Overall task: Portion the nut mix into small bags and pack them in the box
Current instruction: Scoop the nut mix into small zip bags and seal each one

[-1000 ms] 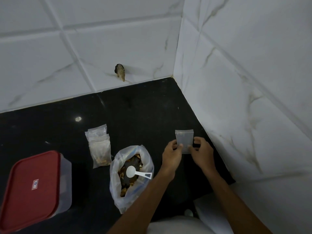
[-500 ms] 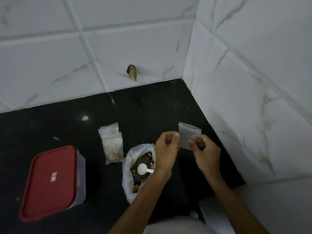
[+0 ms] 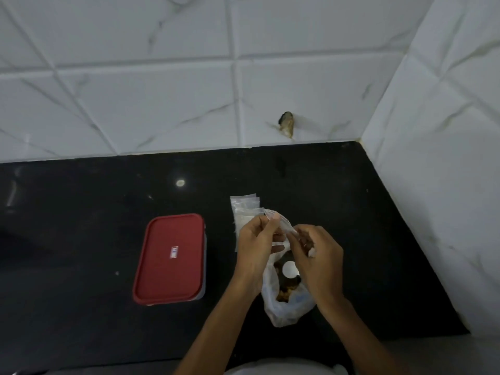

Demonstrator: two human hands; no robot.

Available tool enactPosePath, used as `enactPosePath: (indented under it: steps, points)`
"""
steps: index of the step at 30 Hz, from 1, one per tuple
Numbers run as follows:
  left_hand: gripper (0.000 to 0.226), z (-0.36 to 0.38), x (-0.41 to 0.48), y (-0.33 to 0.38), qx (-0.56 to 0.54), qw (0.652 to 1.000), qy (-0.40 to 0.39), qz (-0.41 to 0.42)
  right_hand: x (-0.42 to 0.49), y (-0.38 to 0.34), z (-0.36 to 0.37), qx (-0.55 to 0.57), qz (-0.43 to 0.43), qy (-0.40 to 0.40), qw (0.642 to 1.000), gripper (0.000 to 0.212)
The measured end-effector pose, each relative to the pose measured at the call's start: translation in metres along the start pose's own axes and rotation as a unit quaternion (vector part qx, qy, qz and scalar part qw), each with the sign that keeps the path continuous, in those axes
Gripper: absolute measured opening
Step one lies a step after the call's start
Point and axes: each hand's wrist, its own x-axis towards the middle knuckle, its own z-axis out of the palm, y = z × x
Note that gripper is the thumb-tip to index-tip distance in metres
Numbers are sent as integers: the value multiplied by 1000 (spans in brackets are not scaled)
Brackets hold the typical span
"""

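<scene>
A small clear empty bag (image 3: pixel 281 226) is pinched between my left hand (image 3: pixel 257 239) and my right hand (image 3: pixel 316 253), held above the big plastic bag of nut mix (image 3: pixel 284 304). That big bag lies open on the black counter, with a white scoop (image 3: pixel 289 268) resting inside on the nuts. A stack of small clear bags (image 3: pixel 243 207) lies just behind my left hand, partly hidden by it. The box with the red lid (image 3: pixel 170 258) stands closed to the left of my hands.
The black counter (image 3: pixel 81 212) ends at white marble-look tile walls behind and on the right. A small brown stub (image 3: pixel 286 125) sticks out of the back wall. The counter's front edge is near the frame's bottom.
My hands carried the small bag from the right of the nut bag to above it. The camera view swung, so everything now sits further right in the frame.
</scene>
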Motion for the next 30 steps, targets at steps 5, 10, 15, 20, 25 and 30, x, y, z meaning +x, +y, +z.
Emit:
enactPosePath:
  steps: [5,10,15,20,25,30]
  points:
    - [20,-39,4,-5,87,993,30,72,-5,-24,23,50,21,-95,994,31]
    - [16,-70,9,-3,180,972,34,144,-6,-52,31,93,32,-86,991,29]
    - [15,-89,11,1,270,945,7,185,-4,-61,41,27,-3,-88,996,26]
    - [21,-93,12,6,385,899,11,206,-5,-73,50,-45,-14,-77,996,28]
    - [24,-97,19,21,516,826,45,223,7,-68,51,-93,49,-32,994,32]
    - [32,-99,28,17,381,890,-50,246,7,-77,38,-51,95,-35,994,26]
